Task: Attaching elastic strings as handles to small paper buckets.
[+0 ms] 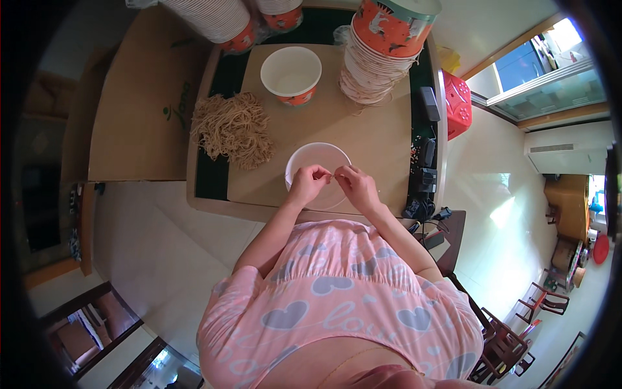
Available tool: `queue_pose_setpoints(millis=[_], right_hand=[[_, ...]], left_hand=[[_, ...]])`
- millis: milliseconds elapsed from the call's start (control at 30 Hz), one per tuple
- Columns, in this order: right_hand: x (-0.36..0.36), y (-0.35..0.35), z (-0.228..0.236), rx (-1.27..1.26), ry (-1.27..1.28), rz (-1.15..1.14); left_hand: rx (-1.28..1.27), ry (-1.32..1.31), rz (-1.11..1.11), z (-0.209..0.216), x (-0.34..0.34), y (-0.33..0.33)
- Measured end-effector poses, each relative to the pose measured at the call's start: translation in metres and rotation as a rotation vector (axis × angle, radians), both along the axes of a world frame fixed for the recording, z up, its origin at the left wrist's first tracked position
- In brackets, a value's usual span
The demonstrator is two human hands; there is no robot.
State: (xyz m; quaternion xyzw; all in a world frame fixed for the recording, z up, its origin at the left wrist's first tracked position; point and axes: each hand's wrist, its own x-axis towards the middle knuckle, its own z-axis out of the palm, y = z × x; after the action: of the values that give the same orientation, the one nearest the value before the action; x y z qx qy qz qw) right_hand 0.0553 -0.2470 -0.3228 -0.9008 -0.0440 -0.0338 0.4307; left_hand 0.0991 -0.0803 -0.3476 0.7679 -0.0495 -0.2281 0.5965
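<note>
A white paper tub (317, 155) stands at the table's near edge, its open mouth below my hands. My left hand (310, 185) is closed in a pinch over the tub. Close beside it, my right hand (357, 188) pinches too, and the fingertips nearly meet. Between them shows a small bit of thin tan string, mostly hidden by the fingers. To the far left lies a loose heap of tan strings (234, 129). Behind my hands stands another white paper tub (291, 72) with an orange patterned outside.
At the back right rises a stack of paper tubs (372, 71) with strings hanging from it. More stacked tubs (217, 23) stand back left, by a large cardboard box (139, 110). Black power adapters (426, 152) and cables line the right edge. A red stool (457, 104) stands beyond.
</note>
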Motion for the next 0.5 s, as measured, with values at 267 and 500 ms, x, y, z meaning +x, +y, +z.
queue_pose_setpoints(millis=[267,500], right_hand=[[-0.0009,0.0019,0.0032,-0.023,-0.02,0.018],[-0.0013,-0.0015,0.0028,-0.046,0.04,0.025]], left_hand=[[0.023,0.002,-0.011,0.0006,-0.0008,0.0007],[0.003,-0.008,-0.01,0.0002,-0.0004,-0.0001]])
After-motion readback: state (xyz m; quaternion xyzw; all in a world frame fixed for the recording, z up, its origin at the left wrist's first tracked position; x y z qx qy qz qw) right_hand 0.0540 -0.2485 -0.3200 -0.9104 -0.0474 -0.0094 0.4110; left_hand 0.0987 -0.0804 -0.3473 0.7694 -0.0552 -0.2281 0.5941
